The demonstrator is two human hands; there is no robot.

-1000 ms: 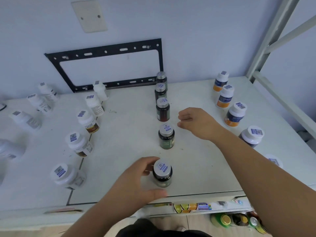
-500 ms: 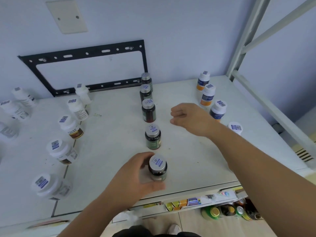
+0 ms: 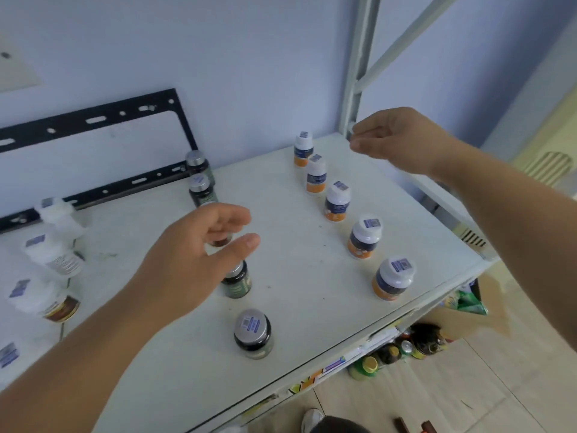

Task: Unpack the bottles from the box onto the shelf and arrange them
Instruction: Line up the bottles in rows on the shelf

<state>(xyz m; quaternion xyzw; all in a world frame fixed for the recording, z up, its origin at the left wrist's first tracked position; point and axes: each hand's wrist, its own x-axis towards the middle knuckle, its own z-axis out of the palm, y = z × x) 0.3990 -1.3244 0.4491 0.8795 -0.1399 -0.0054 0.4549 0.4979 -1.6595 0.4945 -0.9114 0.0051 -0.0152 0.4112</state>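
On the white shelf (image 3: 299, 276) stands a middle row of dark bottles; the nearest dark bottle (image 3: 253, 334) stands free near the front edge. My left hand (image 3: 199, 257) hovers above the row with loosely curved fingers, holding nothing and hiding part of two bottles. A row of white bottles with orange and blue labels (image 3: 363, 235) runs along the right side. My right hand (image 3: 396, 139) is raised over the shelf's far right corner, fingers loosely curled and empty. The box is not in view.
White bottles (image 3: 54, 257) stand blurred along the left. A black metal bracket (image 3: 93, 120) hangs on the wall behind. A grey shelf upright (image 3: 359, 67) rises at the right corner. More bottles (image 3: 396, 351) sit on a lower level; tiled floor lies to the right.
My left hand let go of the nearest dark bottle and lifted up over the row. My right hand rose and moved right toward the upright. The view swung to the right.
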